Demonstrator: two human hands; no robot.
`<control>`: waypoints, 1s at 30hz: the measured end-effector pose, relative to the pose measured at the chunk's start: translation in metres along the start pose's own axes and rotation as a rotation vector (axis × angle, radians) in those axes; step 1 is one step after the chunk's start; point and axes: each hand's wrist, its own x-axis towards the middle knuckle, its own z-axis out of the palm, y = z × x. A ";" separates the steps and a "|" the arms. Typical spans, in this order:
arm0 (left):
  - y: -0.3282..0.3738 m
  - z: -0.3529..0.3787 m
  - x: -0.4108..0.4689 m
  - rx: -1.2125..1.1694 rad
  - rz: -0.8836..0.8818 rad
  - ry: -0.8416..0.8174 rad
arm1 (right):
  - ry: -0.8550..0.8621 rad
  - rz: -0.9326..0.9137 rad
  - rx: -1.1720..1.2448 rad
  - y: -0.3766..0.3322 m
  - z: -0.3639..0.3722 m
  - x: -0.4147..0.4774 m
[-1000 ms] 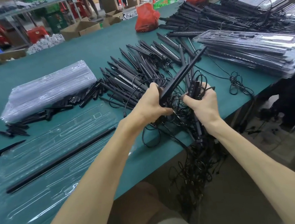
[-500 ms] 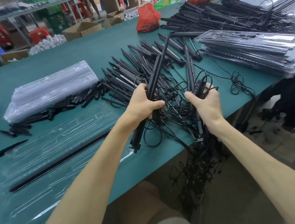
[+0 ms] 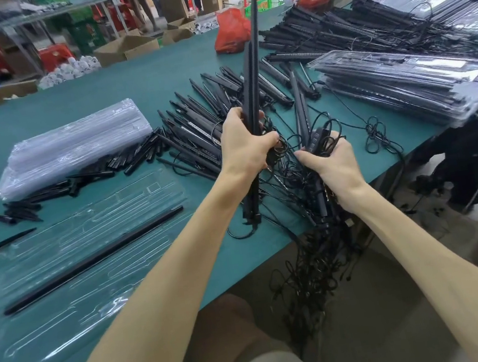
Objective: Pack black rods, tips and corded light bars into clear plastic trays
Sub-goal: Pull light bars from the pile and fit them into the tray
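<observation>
Clear tray (image 3: 67,324) unchanged, one black rod (image 3: 95,259) still lying in it. Right of the tray: light bar (image 3: 252,65) swung from slanted to near upright, left hand (image 3: 245,146) gripping it. Right hand (image 3: 330,165) still clutching the cord bundle (image 3: 322,138).

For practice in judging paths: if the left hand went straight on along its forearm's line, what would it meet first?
Probably the loose light bars fanned on the table just beyond the left hand, though its height above them is unclear.
</observation>
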 end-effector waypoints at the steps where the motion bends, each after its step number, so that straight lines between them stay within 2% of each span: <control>1: 0.004 0.001 -0.001 -0.007 0.021 -0.002 | -0.009 0.019 0.009 -0.002 -0.003 0.002; 6: 0.034 -0.019 0.014 -0.153 0.082 0.082 | -0.057 0.093 0.054 -0.012 -0.013 0.008; 9: 0.039 -0.038 0.023 -0.146 0.100 0.114 | -0.088 0.077 0.020 -0.013 -0.008 0.008; 12: 0.030 -0.054 0.024 -0.153 0.048 0.169 | -0.096 0.069 -0.025 -0.012 -0.004 0.006; 17: 0.012 -0.094 0.030 -0.341 -0.031 0.273 | 0.006 0.154 -0.006 -0.008 -0.004 0.006; 21: 0.002 -0.133 0.029 -0.342 -0.053 0.263 | -0.091 0.183 -0.047 -0.012 -0.012 0.004; 26: -0.001 -0.177 0.012 -0.189 -0.052 0.187 | -0.393 0.251 -0.263 -0.036 -0.035 -0.006; 28: 0.000 -0.190 0.004 -0.120 -0.049 0.140 | -0.405 0.230 -0.414 -0.046 -0.041 -0.017; 30: -0.001 -0.202 -0.006 -0.054 -0.060 0.089 | -0.374 0.163 -0.685 -0.053 -0.039 -0.029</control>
